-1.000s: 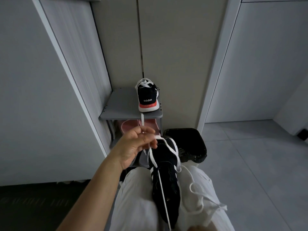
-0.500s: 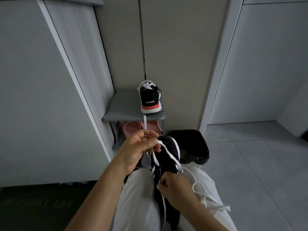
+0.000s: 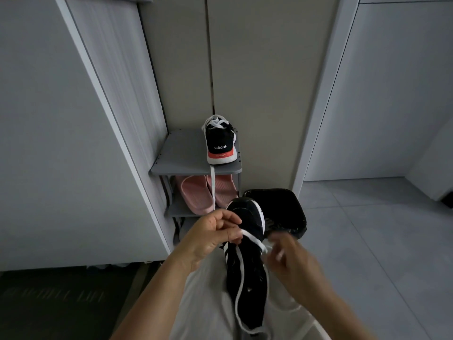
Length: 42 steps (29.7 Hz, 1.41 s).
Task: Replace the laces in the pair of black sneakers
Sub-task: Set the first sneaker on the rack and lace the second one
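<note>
A grey shoe rack (image 3: pixel 181 153) is seen against the wall; the second black sneaker (image 3: pixel 220 143) stands on its top shelf, heel toward the camera. The nearer black sneaker (image 3: pixel 245 266) is laid along the lap. A white lace (image 3: pixel 253 239) is pinched in the closed left hand (image 3: pixel 210 234). The right hand (image 3: pixel 291 261) is blurred; its grip cannot be determined.

At lower centre, the left hand (image 3: pixel 210 238) pinches a white lace (image 3: pixel 253 238) over a black sneaker (image 3: pixel 246 273). The blurred right hand (image 3: pixel 291 261) hovers beside it.
</note>
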Tool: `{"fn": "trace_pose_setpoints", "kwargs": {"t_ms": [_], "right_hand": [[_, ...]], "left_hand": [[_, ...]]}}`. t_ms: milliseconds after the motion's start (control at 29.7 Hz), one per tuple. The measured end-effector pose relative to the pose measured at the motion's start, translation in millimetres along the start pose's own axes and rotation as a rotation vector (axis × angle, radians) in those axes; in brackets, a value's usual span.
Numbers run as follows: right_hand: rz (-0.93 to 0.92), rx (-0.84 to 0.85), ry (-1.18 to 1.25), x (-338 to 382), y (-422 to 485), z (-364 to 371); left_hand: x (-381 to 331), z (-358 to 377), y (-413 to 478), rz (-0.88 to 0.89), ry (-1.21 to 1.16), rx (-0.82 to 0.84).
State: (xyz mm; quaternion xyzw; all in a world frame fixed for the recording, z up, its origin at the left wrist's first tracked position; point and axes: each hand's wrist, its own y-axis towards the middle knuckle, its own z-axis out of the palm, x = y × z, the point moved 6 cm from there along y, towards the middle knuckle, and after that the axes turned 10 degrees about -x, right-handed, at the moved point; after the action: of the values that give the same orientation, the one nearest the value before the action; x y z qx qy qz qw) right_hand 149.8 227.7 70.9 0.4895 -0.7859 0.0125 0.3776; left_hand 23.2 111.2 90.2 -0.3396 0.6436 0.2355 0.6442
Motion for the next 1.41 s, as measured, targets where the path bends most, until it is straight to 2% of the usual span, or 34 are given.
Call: {"fn": "trace_pose_setpoints", "kwargs": {"t_ms": [67, 134, 269, 336, 403, 471, 538, 639, 706, 773, 874, 908, 941, 1008, 1076, 1143, 1210, 1277, 1412], "right_hand": [[-0.072, -0.022, 0.032, 12.7, 26.7, 3.2], [-0.131, 0.07, 0.073, 21.9, 41.3, 17.2], [-0.015, 0.407, 0.326, 31.8, 58.7, 2.8], [0.07, 0.495, 0.354, 24.3, 68.6, -12.6], [0.084, 0.431, 0.321, 14.8, 80.3, -35.4], [0.107, 0.351, 0.361, 6.8, 89.3, -51.5], [0.107, 0.362, 0.411, 18.2, 91.1, -54.2], [0.044, 0.348, 0.409, 45.0, 94.2, -41.5], [0.066, 0.271, 0.427, 47.9, 102.0, -43.6], [0.129, 0.233, 0.405, 30.9, 107.3, -53.7], [0.258, 0.247, 0.431, -4.8, 101.7, -64.4], [0.278, 0.235, 0.469, -10.9, 99.2, -65.9], [0.282, 0.223, 0.507, -12.5, 98.3, -65.7], [0.235, 0.244, 0.531, -2.3, 98.0, -61.7], [0.188, 0.321, 0.546, 18.8, 99.8, -53.2], [0.181, 0.384, 0.6, 37.5, 103.8, -46.3], [0.186, 0.382, 0.634, 45.5, 110.2, -47.7], [0.219, 0.36, 0.654, 36.1, 114.9, -55.7], [0.31, 0.406, 0.702, 3.3, 106.6, -66.1]], "left_hand": [[-6.3, 1.1, 2.5, 0.024, 0.028, 0.002], [-8.9, 0.9, 5.0, 0.044, 0.086, 0.008], [-7.4, -11.9, 9.6, 0.034, 0.055, -0.067], [3.7, -24.6, 12.9, -0.021, -0.06, -0.151], [19.7, -36.9, 14.7, -0.113, -0.218, -0.241], [24.8, -40.0, 12.8, -0.125, -0.216, -0.301], [3.0, -27.0, 10.6, 0.037, -0.046, -0.287], [-45.8, 16.1, 10.3, 0.409, 0.316, -0.12], [-66.5, 24.1, 13.3, 0.519, 0.515, -0.115], [-75.1, -1.6, 25.6, 0.495, 0.529, -0.245], [-64.3, -62.5, 36.4, 0.273, 0.249, -0.465], [-52.9, -73.2, 38.8, 0.186, 0.248, -0.462], [-41.5, -77.4, 40.5, 0.124, 0.347, -0.429], [-27.8, -61.5, 35.7, 0.068, 0.631, -0.251], [-35.8, -30.0, 32.5, 0.197, 0.733, -0.119], [-61.7, 4.3, 26.5, 0.431, 0.653, -0.078], [-83.5, 24.4, 23.8, 0.593, 0.632, -0.077], [-95.4, 14.3, 32.0, 0.639, 0.678, -0.178], [-111.6, -36.4, 54.5, 0.567, 0.686, -0.4]]}}
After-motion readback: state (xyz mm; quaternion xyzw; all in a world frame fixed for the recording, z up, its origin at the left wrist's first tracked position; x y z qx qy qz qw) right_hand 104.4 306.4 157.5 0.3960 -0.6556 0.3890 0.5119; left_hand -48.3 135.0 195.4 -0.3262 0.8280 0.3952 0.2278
